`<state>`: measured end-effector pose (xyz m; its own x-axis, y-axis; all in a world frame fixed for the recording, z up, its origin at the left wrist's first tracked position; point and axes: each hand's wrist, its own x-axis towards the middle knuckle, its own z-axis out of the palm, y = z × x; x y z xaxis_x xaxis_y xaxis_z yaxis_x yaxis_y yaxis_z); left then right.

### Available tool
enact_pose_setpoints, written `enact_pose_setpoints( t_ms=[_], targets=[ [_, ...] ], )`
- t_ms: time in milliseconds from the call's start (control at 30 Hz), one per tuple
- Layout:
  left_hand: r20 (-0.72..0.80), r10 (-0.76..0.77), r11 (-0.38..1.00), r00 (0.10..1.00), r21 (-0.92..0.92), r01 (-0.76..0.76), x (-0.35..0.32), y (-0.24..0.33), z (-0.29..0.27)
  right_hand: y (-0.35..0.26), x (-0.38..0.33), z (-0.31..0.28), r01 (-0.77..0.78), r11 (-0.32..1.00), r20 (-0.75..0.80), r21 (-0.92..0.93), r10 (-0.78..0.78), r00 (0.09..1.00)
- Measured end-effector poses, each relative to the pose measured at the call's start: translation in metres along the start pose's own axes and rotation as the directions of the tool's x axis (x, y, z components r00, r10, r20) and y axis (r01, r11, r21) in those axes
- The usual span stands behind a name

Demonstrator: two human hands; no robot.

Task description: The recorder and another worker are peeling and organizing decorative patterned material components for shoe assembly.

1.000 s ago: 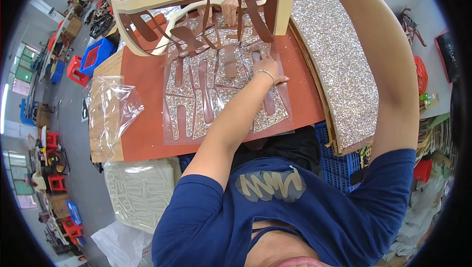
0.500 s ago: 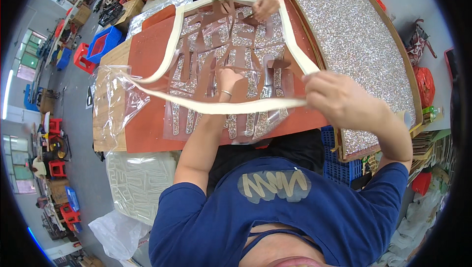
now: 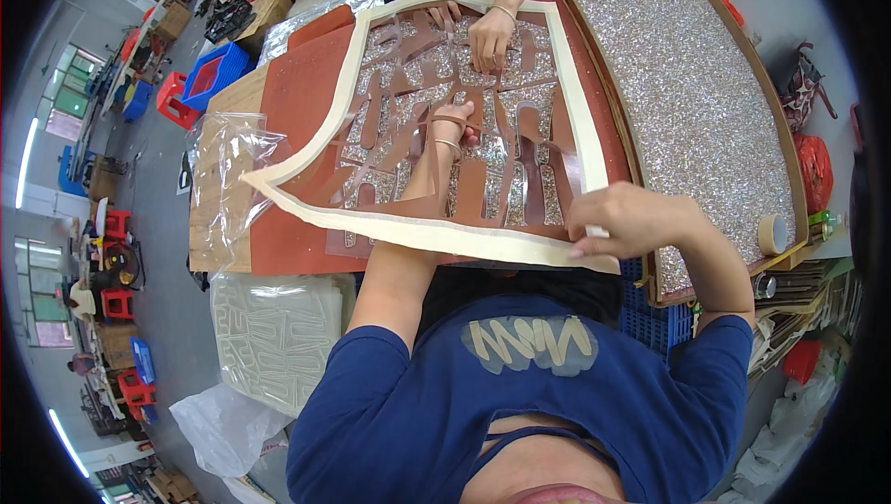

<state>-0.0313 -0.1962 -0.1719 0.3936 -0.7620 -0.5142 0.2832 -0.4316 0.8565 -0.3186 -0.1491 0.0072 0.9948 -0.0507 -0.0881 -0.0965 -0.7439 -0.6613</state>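
Observation:
A clear stencil sheet with brown cut-out strips and a cream tape border spans the work surface. My right hand is closed on its near right corner, pinching the tape border. My left forearm passes beneath the near border, and my left hand sits among the brown strips near the middle, fingers curled; a strip crosses it and what it holds is unclear. Underneath lies a clear sheet with glittery shapes. Across the table, a co-worker's hand rests on the far part of the stencil.
A shallow tray of silver glitter stands at the right, with tape rolls on it. Reddish board covers much of the table. Clear plastic film lies at its left edge. A stack of patterned clear sheets sits near left.
The taped border's near edge has spread out flatter, its right corner drawn toward me by my right hand. My left hand has moved slightly farther and right. The co-worker's hand has shifted nearer.

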Motion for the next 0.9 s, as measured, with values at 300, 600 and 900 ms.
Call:
enact_pose_setpoints(
  t_ms=[300, 600, 900],
  targets=[
    [0.174, 0.381, 0.884, 0.908, -0.358, -0.302, 0.025, -0.012, 0.002, 0.163, 0.073, -0.030, -0.574, 0.722, -0.631, -0.387, 0.246, 0.736],
    [0.083, 0.449, 0.818, 0.890, -0.438, -0.372, 0.036, -0.029, 0.014, 0.231, 0.167, 0.021, -0.445, 0.690, -0.571, -0.570, 0.056, 0.819],
    [0.271, 0.547, 0.835, 0.792, -0.115, -0.537, 0.003, -0.009, 0.015, 0.248, 0.161, -0.008, -0.436, 0.741, -0.707, -0.511, -0.074, 0.703]
  ],
)
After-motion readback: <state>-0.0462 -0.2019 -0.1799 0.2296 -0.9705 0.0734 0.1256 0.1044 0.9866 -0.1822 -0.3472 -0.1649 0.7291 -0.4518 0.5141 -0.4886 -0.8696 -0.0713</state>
